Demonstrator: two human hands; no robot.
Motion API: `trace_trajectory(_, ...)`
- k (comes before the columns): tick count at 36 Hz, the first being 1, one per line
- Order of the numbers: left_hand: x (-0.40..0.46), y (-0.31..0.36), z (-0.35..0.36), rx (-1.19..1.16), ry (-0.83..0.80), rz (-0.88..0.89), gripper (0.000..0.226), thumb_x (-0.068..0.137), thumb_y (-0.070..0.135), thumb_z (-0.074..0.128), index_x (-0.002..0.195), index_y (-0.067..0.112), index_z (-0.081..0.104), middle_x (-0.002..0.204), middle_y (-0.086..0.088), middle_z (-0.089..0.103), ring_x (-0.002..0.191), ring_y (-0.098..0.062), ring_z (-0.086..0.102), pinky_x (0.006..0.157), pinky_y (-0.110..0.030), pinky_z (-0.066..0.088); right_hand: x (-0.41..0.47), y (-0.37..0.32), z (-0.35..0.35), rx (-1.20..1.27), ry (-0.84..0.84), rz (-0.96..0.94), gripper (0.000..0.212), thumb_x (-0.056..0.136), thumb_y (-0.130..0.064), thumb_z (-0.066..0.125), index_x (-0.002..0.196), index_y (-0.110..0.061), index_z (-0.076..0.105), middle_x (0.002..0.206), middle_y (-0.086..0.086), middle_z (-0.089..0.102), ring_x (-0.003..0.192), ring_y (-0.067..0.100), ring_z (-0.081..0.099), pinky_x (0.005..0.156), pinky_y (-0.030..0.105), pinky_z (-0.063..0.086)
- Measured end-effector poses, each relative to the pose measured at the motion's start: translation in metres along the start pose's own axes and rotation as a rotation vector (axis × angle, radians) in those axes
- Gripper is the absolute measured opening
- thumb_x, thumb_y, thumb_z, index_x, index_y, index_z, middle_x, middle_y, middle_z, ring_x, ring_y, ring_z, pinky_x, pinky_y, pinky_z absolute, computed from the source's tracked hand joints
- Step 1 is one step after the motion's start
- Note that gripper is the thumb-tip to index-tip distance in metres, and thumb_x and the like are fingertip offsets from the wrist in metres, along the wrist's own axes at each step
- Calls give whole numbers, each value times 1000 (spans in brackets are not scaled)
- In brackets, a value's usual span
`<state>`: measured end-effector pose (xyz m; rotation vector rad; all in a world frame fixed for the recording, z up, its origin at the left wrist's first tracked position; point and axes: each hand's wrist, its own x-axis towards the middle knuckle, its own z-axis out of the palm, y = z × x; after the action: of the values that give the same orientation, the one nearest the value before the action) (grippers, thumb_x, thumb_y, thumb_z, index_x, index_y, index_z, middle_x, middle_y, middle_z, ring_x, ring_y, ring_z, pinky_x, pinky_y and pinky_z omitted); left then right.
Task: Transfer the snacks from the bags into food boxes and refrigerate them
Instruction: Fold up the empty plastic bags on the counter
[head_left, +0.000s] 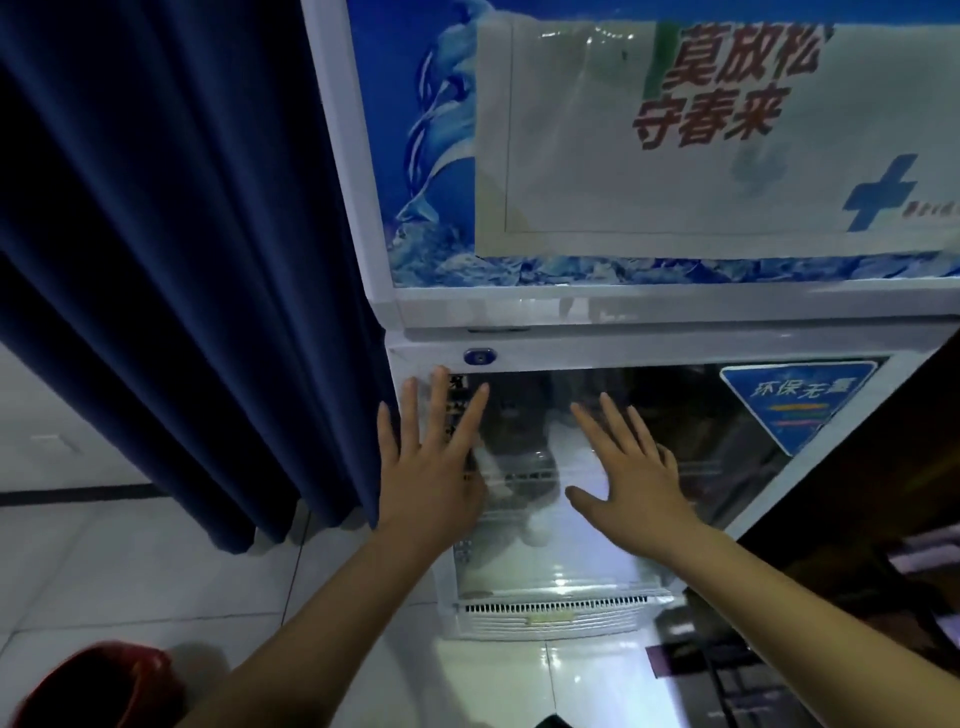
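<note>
- A display fridge (675, 332) with a white frame is seen from above, its glass door (649, 415) shut.
- The left hand (431, 467) is laid flat against the left side of the glass door, near the white door frame; its fingers (441, 400) are held straight and spread wide, and nothing is gripped.
- The right hand (634, 473) is laid flat against the middle of the same glass; its fingers (608, 426) are likewise straight and fanned out, thumb stretched to the left, and nothing is held.
- Both forearms are seen reaching up from the bottom edge of the view, bare of sleeves.
- Wire shelves and pale shapes are made out behind the glass, but whether these are the food boxes cannot be told, since the glass is dim and full of reflections.
- A small blue lock (480, 357) is set in the door frame just above the left hand.
- A blue sticker (795, 405) with white characters is fixed to the upper right corner of the glass.
- A white poster (701, 140) with red characters is taped over the blue panel at the top of the fridge.
- A white vent grille (556, 608) is seen at the foot of the fridge, above a glossy tiled floor (130, 582).
- A dark blue curtain (171, 260) hangs just beside the fridge on the left.
- A red bucket (98, 686) stands on the floor at the lower left, well apart from the fridge.
</note>
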<state>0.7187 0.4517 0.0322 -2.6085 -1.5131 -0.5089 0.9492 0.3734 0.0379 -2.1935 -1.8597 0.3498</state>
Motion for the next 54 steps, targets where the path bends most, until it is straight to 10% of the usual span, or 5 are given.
trace_trajectory(11,-119,-6,-17,-198,-360,-740,85,92,64,49,155,49,-7,168,2,-18,154,-28,-17,122,-52,-6,-10,-61,41,306,-274,-280,76,90,-63,50,149,-59,2,161,-23,-12,152,10,-14,122,45,1)
trace_trajectory(23,-281,27,-55,-230,-575,-1326,80,92,67,46,157,47,3,169,5,4,155,-22,-5,124,-52,-2,-37,-139,103,280,-839,-654,55,94,-34,66,146,-26,49,148,-12,48,140,11,39,115,24,29)
trace_trajectory(35,-434,-21,-112,-294,-222,-1633,80,90,67,51,156,45,12,166,9,16,154,-19,9,125,-48,8,-126,-310,150,140,-986,-977,59,93,-45,65,147,-37,43,148,-21,40,139,5,36,115,26,29)
trace_trajectory(45,-539,-82,-169,-327,61,-1720,76,95,59,52,158,41,13,165,9,17,153,-17,12,123,-48,17,-185,-445,167,350,-953,-1118,50,90,-34,71,115,-65,41,124,-49,35,109,-38,31,81,-10,28)
trace_trajectory(54,-584,-167,-198,-252,365,-1725,76,93,46,64,157,36,23,162,5,26,151,-15,18,122,-43,22,-179,-533,183,312,-958,-1109,48,88,-29,74,131,-41,56,137,-25,49,127,-9,43,101,7,29)
